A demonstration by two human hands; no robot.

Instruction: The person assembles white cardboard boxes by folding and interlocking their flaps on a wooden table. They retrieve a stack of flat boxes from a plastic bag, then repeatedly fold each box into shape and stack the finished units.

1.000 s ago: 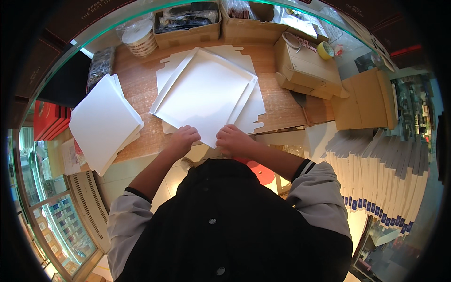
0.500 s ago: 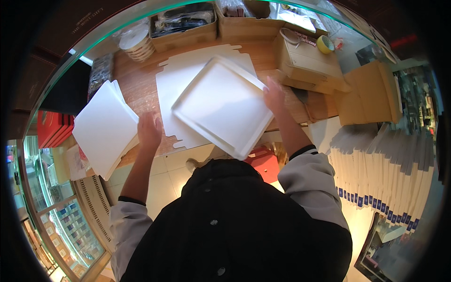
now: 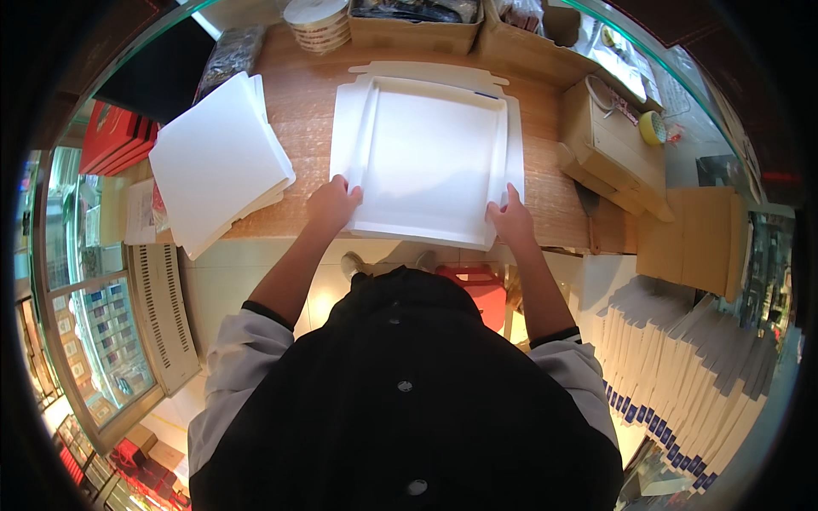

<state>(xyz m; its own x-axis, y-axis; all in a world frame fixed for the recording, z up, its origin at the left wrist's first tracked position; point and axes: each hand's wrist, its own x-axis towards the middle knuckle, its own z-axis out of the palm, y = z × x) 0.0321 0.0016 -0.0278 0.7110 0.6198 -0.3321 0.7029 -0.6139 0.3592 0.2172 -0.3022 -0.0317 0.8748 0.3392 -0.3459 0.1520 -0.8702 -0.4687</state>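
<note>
Hands sit at the two near corners of a shallow white tray — a folded cardboard box half with raised rims — which lies flat in the middle of the wooden desk, squared to the person. It rests on a flat white die-cut sheet whose tabs show past its far edge. The left hand presses on the near left corner with its fingers curled over the rim; the right hand pinches the near right corner, thumb on top. Both are grasping the tray, neither released.

Judging from this, the step is seating or squaring the tray. To do it well, I would keep even pressure on both corners so the rims stay upright, and line the tray's edges with the sheet beneath before letting go — thin card like this buckles easily if one side is pushed harder.

A stack of white sheets lies well apart on the left; brown cartons stand to the right.
</note>
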